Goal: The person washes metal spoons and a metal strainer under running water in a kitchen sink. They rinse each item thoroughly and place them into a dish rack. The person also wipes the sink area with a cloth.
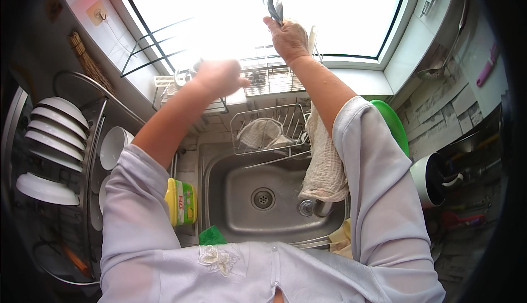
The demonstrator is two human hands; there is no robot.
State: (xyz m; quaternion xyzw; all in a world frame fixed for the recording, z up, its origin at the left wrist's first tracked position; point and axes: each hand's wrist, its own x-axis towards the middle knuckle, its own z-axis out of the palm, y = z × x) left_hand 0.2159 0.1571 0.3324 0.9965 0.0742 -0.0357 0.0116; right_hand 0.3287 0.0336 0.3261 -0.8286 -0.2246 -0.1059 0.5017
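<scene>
My right hand (289, 41) is raised before the bright window, shut on several metal utensils (273, 7) that look like spoons; their ends stick up above the fist. My left hand (220, 76) is blurred, held over the windowsill near a wire rack (224, 106). Its fingers look curled, but glare and blur hide whether it holds anything. Behind and below my right hand stands a wire basket (271, 83) on the sill.
Below lies a steel sink (247, 216) with a sink caddy (267, 106) holding a knitted cloth (263, 133). A towel (325, 167) hangs by the faucet (323, 209). Left are a dish rack (95, 146) with white plates (57, 134) and a yellow detergent container (172, 204).
</scene>
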